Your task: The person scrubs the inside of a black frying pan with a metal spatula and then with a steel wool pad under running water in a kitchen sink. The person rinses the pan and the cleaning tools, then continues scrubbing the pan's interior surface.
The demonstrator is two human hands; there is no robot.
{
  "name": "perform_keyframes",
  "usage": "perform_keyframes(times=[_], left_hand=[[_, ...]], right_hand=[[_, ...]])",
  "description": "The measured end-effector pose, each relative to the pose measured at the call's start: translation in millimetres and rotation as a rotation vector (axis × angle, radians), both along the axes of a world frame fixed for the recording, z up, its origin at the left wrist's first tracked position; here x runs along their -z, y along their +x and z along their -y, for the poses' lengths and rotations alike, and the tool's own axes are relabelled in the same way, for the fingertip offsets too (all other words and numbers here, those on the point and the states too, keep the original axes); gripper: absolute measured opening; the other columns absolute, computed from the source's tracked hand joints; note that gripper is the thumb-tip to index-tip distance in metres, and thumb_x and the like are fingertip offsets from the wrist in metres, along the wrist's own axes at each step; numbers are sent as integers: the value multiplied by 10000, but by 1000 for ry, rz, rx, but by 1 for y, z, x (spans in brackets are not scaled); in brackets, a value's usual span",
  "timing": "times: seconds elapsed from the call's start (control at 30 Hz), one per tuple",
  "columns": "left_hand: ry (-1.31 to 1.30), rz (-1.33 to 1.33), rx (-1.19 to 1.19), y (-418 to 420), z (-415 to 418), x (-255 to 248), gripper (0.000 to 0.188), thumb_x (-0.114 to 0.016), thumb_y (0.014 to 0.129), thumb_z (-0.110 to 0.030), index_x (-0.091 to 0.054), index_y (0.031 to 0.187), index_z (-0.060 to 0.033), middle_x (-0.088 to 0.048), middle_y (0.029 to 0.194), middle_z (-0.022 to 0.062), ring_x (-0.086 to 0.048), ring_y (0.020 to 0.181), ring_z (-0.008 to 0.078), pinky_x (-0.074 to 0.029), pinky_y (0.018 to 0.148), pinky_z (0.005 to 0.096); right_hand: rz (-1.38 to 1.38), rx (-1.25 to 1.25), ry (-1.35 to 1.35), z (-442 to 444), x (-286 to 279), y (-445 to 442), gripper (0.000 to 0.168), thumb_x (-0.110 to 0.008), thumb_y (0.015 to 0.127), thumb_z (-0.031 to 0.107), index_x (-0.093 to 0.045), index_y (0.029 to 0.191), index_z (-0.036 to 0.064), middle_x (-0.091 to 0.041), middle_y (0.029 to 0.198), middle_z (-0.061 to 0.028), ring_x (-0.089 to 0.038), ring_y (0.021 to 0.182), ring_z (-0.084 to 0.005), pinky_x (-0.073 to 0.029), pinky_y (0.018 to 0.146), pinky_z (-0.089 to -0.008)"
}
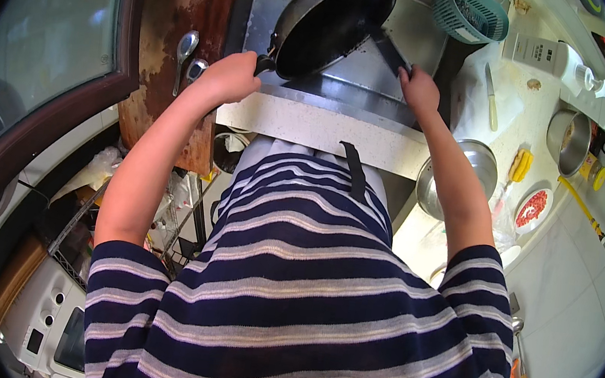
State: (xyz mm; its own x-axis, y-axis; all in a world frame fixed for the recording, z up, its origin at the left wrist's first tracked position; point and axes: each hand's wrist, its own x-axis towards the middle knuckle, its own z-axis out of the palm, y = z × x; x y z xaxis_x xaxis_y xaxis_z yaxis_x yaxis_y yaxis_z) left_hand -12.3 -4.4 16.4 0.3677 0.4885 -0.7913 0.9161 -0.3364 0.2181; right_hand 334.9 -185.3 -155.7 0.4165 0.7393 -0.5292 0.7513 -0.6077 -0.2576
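My left hand (237,78) is closed around the black handle of a dark frying pan (328,28). The pan is tilted over a stainless steel sink (419,25), its dark inside turned towards the right. In my right hand (421,92) is the handle of a dark, flat-handled tool (390,51), perhaps a brush. Its far end reaches into the pan by the right rim, blurred and too dark to make out.
Left of the sink, a wooden cutting board (209,24) bears two metal spoons (186,45). On the right counter are a knife (490,96), a metal basin (480,162), a plate of chopped red food (533,210) and a white pump bottle (545,55). A teal basket (443,13) stands behind. A framed window (131,15) juts in at left.
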Motion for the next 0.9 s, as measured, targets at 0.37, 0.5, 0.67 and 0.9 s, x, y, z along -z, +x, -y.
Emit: perform_keyframes(times=[0.37, 0.5, 0.67, 0.9], left_hand=[[72, 79, 56, -11, 10, 12, 259, -566, 850, -158, -538, 998, 53, -642, 910, 256, -649, 787, 380, -514, 720, 463], [-6, -37, 14, 5, 6, -6, 303, -569, 852, -182, -574, 1040, 56, -645, 1079, 282, -621, 1043, 432, -498, 895, 486], [41, -9, 59, -1, 13, -1, 293, -578, 853, -182, -570, 1031, 51, -651, 1065, 272, -623, 1034, 437, -501, 885, 492], [58, -8, 72, 3, 10, -4, 297, -571, 857, -181, -567, 1046, 48, -650, 1070, 271, -621, 1037, 437, -501, 887, 495]], right_hand=[[-24, -54, -3, 10, 18, -8, 419, -546, 939, 472, -677, 967, 74, -706, 961, -189, -672, 904, -404, -536, 766, -503], [3, -55, 50, -4, -3, -12, 429, -542, 941, 480, -674, 968, 73, -706, 954, -190, -675, 896, -404, -536, 764, -503], [-36, -56, -51, 9, 19, 0, 455, -550, 934, 501, -681, 1005, 71, -701, 991, -202, -668, 947, -395, -535, 797, -492], [-36, -75, -66, 8, 19, 8, 439, -554, 932, 493, -689, 1017, 84, -708, 1009, -179, -670, 955, -386, -536, 805, -487]])
